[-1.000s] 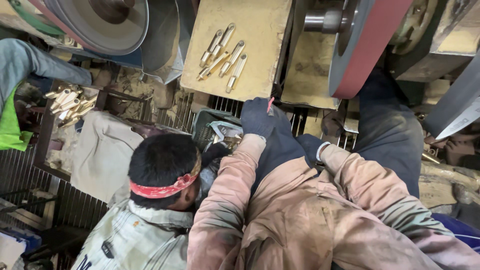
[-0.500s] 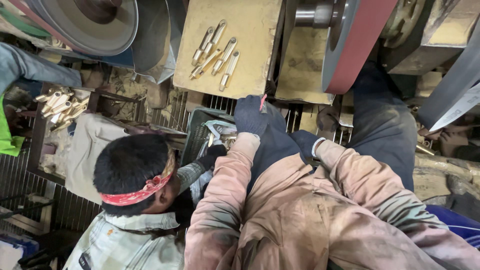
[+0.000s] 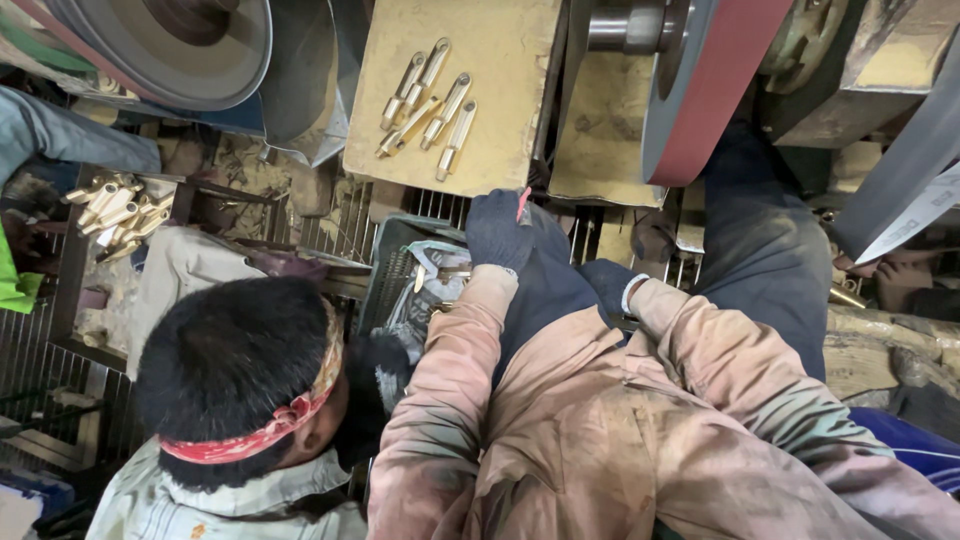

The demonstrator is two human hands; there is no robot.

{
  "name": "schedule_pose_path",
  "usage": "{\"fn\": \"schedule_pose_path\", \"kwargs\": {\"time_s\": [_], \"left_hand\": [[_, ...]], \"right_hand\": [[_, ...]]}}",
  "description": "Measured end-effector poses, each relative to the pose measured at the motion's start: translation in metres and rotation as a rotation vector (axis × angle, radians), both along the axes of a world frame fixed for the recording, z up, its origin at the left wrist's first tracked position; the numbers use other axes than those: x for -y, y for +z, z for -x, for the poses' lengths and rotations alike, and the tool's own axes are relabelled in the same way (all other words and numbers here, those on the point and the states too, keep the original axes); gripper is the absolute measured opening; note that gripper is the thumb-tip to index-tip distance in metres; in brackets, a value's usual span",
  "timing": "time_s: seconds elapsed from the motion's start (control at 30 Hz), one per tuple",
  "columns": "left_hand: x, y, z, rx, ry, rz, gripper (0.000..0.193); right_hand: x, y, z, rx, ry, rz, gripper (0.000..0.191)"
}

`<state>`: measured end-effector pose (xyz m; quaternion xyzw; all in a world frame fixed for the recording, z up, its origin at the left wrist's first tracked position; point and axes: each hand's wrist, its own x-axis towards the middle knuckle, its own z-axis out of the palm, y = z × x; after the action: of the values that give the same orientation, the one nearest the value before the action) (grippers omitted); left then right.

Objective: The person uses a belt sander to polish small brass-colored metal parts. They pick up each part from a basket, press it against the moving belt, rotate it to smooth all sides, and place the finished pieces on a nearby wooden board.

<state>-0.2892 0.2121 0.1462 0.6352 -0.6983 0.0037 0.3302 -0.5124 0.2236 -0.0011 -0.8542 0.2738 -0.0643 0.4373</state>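
Your left hand (image 3: 500, 232), in a dark glove, rests on the rim of the grey crate (image 3: 385, 270), fingers curled narrow, holding nothing I can make out; a small red tip shows just above it. Your right hand (image 3: 610, 290), also gloved, sits low beside your knee, grip not discernible. Brass handle pieces (image 3: 432, 275) lie in the crate just under your left fingers, more (image 3: 428, 105) on the yellow board (image 3: 500, 140) just beyond them; judged rigid, dense for their bulk, slick when polished; take one across its flat mid-shank, not the rounded end.
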Motion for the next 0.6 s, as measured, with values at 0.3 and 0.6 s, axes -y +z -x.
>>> {"fn": "schedule_pose_path", "kwargs": {"time_s": [0.3,0.6], "left_hand": [[-0.0009,0.0008,-0.0007,-0.014,-0.001,-0.006,0.018],[-0.002,0.0,-0.0001,-0.015,0.021,-0.027,0.018]], "right_hand": [[-0.0007,-0.0013,0.0007,0.065,-0.008,0.001,0.036],[-0.0002,0.004,-0.0012,-0.004,0.054,0.035,0.03]]}}
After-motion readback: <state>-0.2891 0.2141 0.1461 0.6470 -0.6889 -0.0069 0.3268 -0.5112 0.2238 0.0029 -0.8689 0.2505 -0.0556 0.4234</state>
